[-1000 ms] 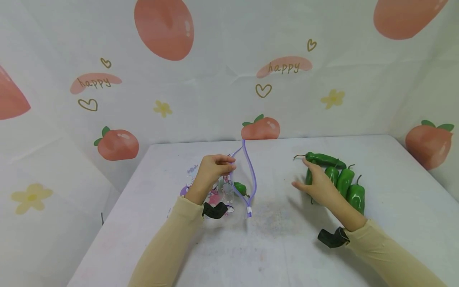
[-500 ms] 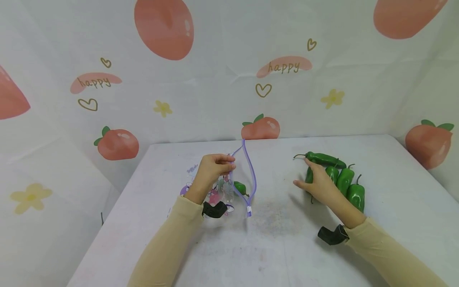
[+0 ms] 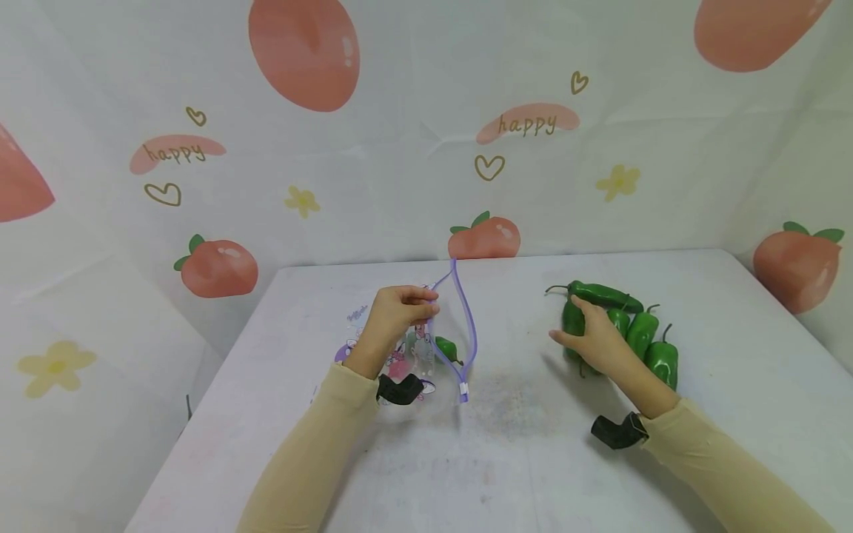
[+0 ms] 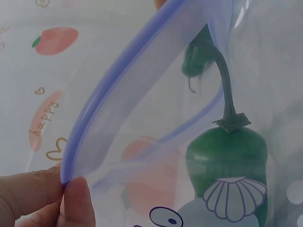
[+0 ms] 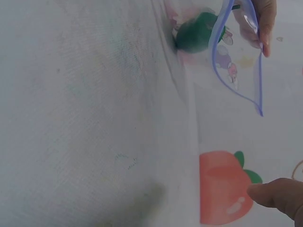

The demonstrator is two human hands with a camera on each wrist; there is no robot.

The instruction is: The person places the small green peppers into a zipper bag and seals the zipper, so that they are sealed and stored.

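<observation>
— Since the earlier frame, we see the right hand (image 3: pixel 595 337) edged slightly to the right, baring more of the nearest green pepper (image 3: pixel 571 320); the left hand (image 3: pixel 393 322) has stayed put.
— How do we read the right fingers?
— Spread, with a gap between thumb and forefinger over that pepper; whether they touch it, we cannot tell.
— And the left?
— There we find the fingers pinching the purple zip edge (image 3: pixel 472 326) of a clear, cartoon-printed zip bag (image 3: pixel 418 354), its mouth gaping.
— Do we make out anything inside?
— A single bagged pepper (image 4: pixel 227 156), stem toward the mouth. The other green peppers (image 3: pixel 642 334) lie bunched beside the right hand on the white worktop (image 3: pixel 506 466), well apart from the bag.
</observation>
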